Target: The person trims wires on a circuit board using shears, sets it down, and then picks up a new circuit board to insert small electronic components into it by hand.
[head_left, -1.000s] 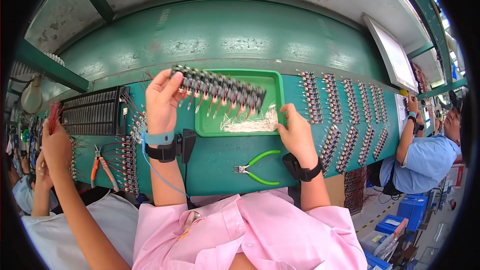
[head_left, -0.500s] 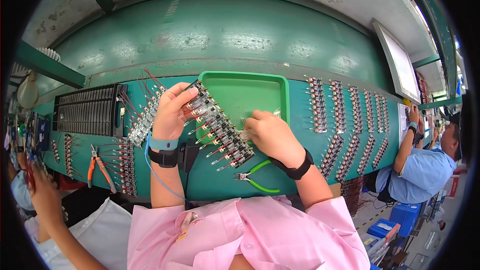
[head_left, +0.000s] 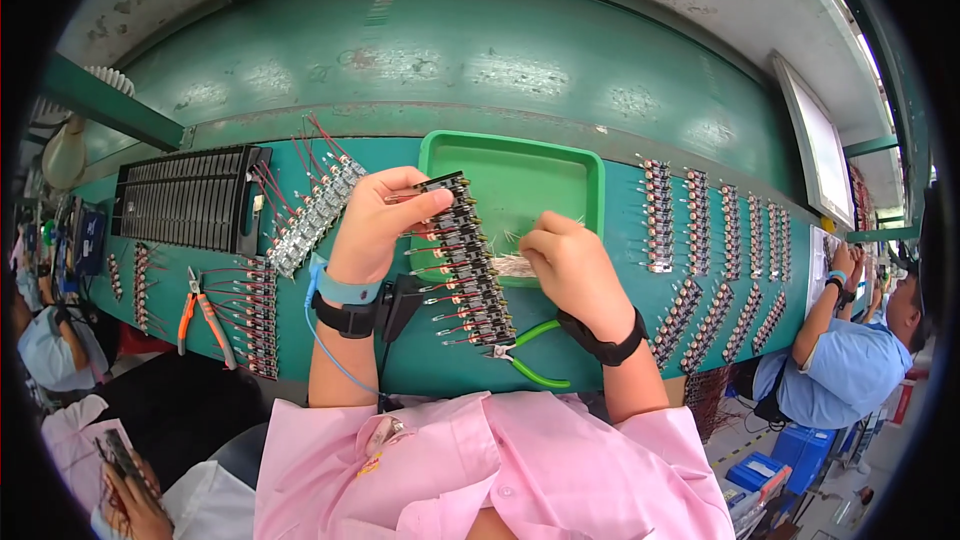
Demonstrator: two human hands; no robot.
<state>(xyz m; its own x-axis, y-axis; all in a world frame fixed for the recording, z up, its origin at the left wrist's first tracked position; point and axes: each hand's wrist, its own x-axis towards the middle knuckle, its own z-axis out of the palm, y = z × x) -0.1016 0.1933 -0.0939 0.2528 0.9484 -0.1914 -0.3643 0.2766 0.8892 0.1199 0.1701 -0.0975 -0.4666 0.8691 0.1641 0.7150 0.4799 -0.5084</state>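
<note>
My left hand (head_left: 372, 230) pinches a long panel of small circuit boards (head_left: 470, 265) by its far end. Short red and black wires stick out along the panel's left side. The panel slants over the near left part of a green tray (head_left: 595, 190), its lower end by the jaws of green-handled cutters (head_left: 540, 368). Over the tray's near right side, my right hand (head_left: 580, 275) has its fingers pinched together beside a heap of fine pale strands (head_left: 514, 266). Whatever is between those fingertips is hidden. A blue cord runs from the band on my left wrist.
Left lie a black slotted rack (head_left: 185, 202), a wired board panel (head_left: 318, 210), another panel (head_left: 260, 315) and orange-handled pliers (head_left: 205, 318). Several rows of board panels (head_left: 660, 215) fill the right side. A co-worker (head_left: 845, 330) sits at far right; another person's hand (head_left: 140, 505) shows lower left.
The panel in my left hand has turned more upright. My right hand stays pinched at the strands in the tray. The whole view has shifted slightly.
</note>
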